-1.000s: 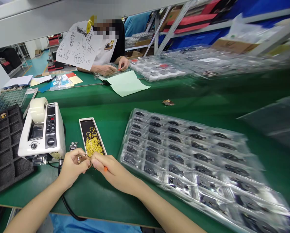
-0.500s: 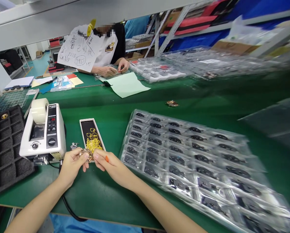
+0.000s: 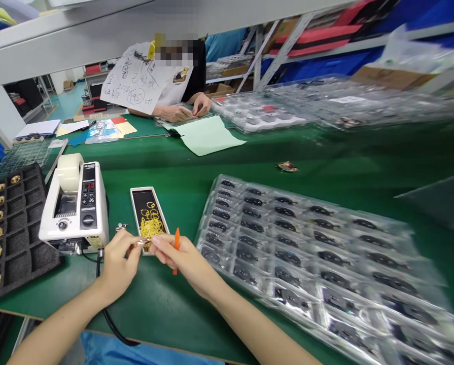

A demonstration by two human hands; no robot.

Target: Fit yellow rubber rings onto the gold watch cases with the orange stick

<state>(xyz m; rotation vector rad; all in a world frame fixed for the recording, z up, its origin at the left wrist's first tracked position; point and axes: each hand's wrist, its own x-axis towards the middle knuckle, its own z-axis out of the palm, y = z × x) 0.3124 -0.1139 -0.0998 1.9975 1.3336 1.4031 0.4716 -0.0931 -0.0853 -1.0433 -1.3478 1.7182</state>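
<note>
My left hand (image 3: 118, 261) is closed, pinching a small round gold-coloured metal part (image 3: 140, 243) that is tilted nearly edge-on. My right hand (image 3: 183, 259) is closed round an orange stick-shaped tool (image 3: 177, 248), which stands up between the fingers. Its thumb and forefinger meet at the right edge of the metal part; whether they pinch anything else there is hidden. Just behind the hands lies a white-rimmed box (image 3: 159, 203) with a heap of thin yellow rings (image 3: 150, 223). A small silvery metal piece (image 3: 121, 226) rests beyond my left hand.
On the left stand a white tape dispenser (image 3: 93, 203) and a black foam tray (image 3: 19, 266) with gold round parts. Clear plastic trays (image 3: 272, 284) holding dark parts fill the right. A small metal piece (image 3: 287, 166) lies behind them. Across the bench, a person's hands (image 3: 190, 109) work.
The round part has turned from facing me to nearly edge-on. The orange tool has swung more upright and shows more of its length. The whole view has shifted slightly.
</note>
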